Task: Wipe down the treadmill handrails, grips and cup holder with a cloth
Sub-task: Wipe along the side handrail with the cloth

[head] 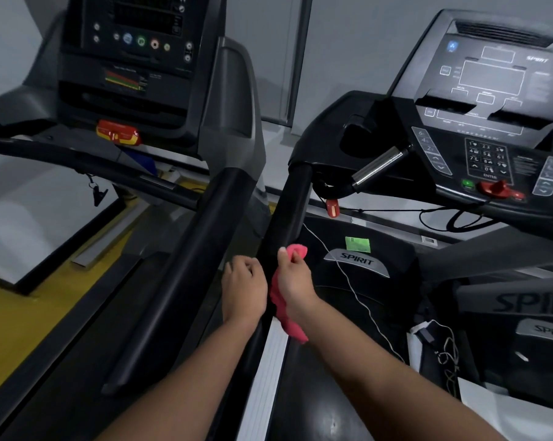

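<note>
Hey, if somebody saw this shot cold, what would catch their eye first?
The pink cloth, bunched in the right hand against the black handrail at centre, with the left hand close on the rail's other side. After that, the red and yellow safety key at upper left, and the Spirit console with its keypad at upper right.

Of the person, only two hands and forearms were shown. The left hand (244,283) and the right hand (292,275) were left uncovered, and both forearms were seen bare (as far as the lower edge of the view allowed). Finer detail was blurred.
</note>
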